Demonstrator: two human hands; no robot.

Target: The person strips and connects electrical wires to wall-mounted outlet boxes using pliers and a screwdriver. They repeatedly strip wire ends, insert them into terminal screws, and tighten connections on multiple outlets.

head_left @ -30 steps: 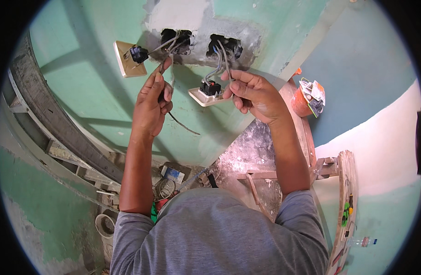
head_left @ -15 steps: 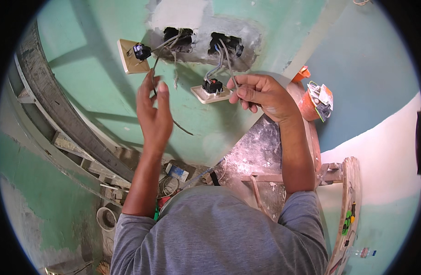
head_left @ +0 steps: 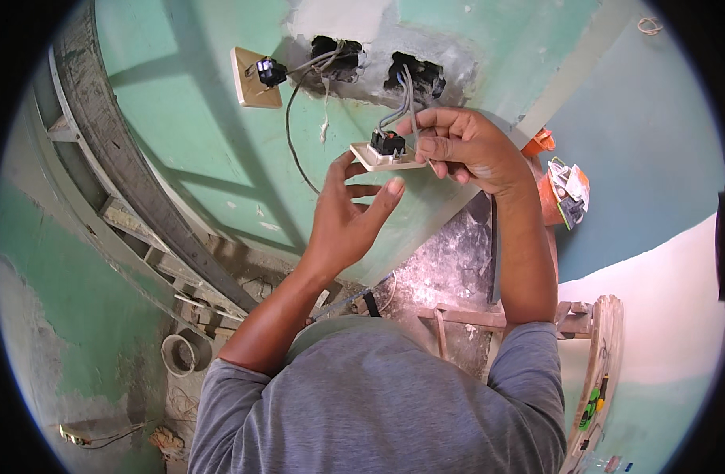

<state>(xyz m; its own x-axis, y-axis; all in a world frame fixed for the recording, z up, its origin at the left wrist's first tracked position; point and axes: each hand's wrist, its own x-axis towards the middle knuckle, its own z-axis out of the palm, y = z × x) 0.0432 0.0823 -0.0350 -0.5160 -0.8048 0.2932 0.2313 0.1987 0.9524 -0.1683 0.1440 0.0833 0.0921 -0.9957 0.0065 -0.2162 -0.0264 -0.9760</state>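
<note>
A cream faceplate [head_left: 378, 163] with a black electrical module [head_left: 388, 143] on its back hangs below the right wall opening [head_left: 428, 77] by grey and bluish wires. My right hand [head_left: 477, 154] pinches a grey wire [head_left: 411, 95] between thumb and fingers, at the plate's right side. Spread open, my left hand [head_left: 348, 217] is at the plate's left edge; whether its fingertips touch the plate I cannot tell. A second cream faceplate [head_left: 247, 79] with its black module [head_left: 271, 72] hangs at the left opening [head_left: 348, 63]. From that opening a loose dark wire [head_left: 291, 138] dangles.
A ladder [head_left: 113, 170] leans along the left. Orange containers, one stuffed with packets [head_left: 566, 189], stand at the right. Screwdrivers [head_left: 591, 407] lie on a worn wooden plank [head_left: 607, 340] at the lower right. A bucket [head_left: 180, 355] sits on the cluttered floor.
My left hand has left the loose dark wire and moved right to the cream faceplate. The right hand keeps its pinch on the grey wire. The whole view has shifted slightly.
</note>
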